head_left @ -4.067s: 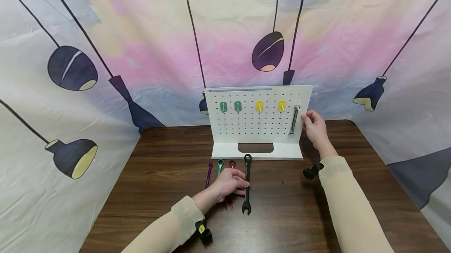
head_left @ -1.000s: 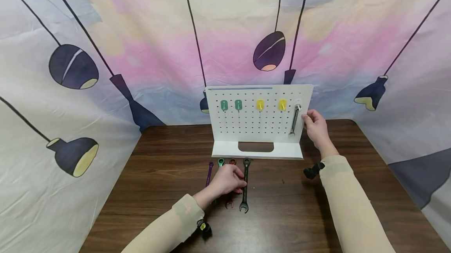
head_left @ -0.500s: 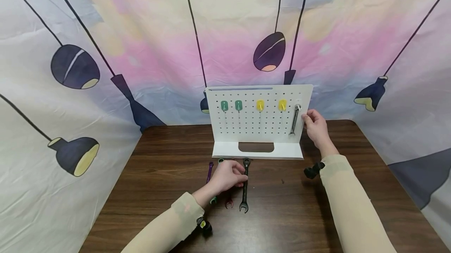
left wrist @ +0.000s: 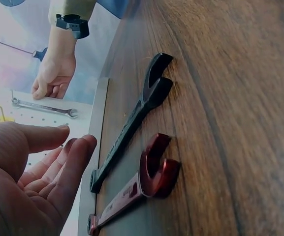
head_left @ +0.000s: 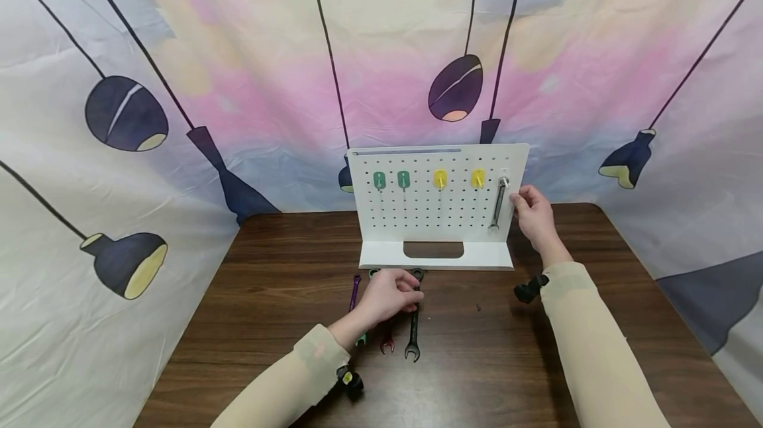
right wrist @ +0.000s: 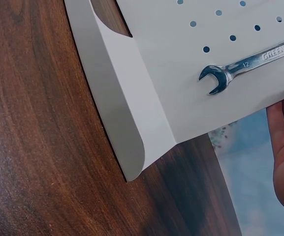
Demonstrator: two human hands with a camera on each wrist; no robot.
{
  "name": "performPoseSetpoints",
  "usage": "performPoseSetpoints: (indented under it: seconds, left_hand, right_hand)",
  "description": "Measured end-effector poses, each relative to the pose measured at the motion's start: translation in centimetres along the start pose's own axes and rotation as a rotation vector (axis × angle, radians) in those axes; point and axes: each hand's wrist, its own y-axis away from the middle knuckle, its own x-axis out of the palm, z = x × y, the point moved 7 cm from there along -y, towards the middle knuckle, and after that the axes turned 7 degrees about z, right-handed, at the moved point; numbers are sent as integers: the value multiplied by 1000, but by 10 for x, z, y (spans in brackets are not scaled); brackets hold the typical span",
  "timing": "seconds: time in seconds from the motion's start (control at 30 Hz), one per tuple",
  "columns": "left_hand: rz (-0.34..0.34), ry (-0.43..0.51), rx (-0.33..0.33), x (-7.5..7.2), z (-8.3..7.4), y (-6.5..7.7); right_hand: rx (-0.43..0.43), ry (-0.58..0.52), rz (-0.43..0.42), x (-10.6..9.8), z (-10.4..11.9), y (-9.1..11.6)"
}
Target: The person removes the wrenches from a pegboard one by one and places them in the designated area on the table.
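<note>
My left hand [head_left: 386,297] hovers over the wrenches with thumb and fingers apart; the left wrist view shows nothing between them. Below it, a black combination wrench [head_left: 414,335] lies on the table, pointing at the pegboard's base. Beside that lies a red wrench [left wrist: 132,194], mostly covered by the hand in the head view. Farther left are a green wrench [head_left: 361,340], partly hidden, and a purple wrench [head_left: 355,290]. My right hand [head_left: 536,221] pinches the right edge of the white pegboard [head_left: 417,213]. Near that edge a silver wrench [head_left: 497,206] hangs from a hook.
The pegboard also carries two green hooks, one a green hook [head_left: 379,180], and two yellow hooks, one a yellow hook [head_left: 440,179]. It stands toward the back of the brown wooden table [head_left: 477,362]. A patterned cloth [head_left: 250,50] hangs behind.
Earlier my left hand held the black wrench; it has set it down beside the red one, let go and risen slightly. My right hand has stayed on the pegboard's edge.
</note>
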Motion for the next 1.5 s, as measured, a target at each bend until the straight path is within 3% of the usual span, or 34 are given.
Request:
performPoseSetpoints:
  seconds: [0.27,0.8,1.23,1.5]
  left_hand:
    - [-32,27,40,5,-6,-11]
    - [-75,277,104,16,-34,-41]
    - [-123,387,150,30,-54,-64]
    - [-146,394,192,40,-62,-79]
  right_hand:
    - [-1,2,-10,-1,0,0]
    - [18,-10,-25,1,-3,2]
    - [-1,-24,-33,0,-4,1]
    - [-10,-53,-36,1,-4,-1]
